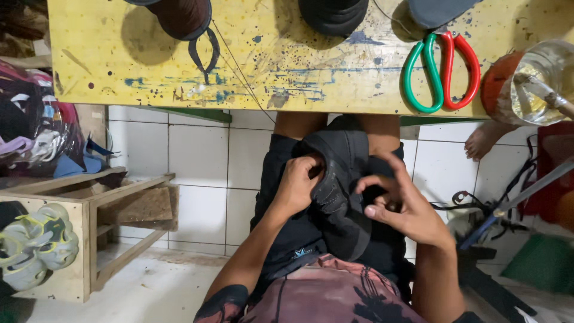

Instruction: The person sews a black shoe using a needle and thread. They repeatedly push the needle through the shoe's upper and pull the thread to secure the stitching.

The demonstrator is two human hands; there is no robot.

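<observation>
A black shoe (339, 191) lies across my lap, sole side toward me. My left hand (299, 182) grips its upper edge, fingers curled into the opening. My right hand (397, 203) sits at the shoe's right side with thumb and fingers pinched together; what they pinch is too small to tell. A thin thread (239, 60) runs from the yellow table down toward my lap.
The paint-spattered yellow table (287, 66) spans the top, bearing red-and-green scissors (441, 72), dark shoes (182, 17) and a glass jar (538, 81). A wooden rack (89, 221) with sneakers (42, 239) stands left. A bare foot (481, 140) and straps lie right.
</observation>
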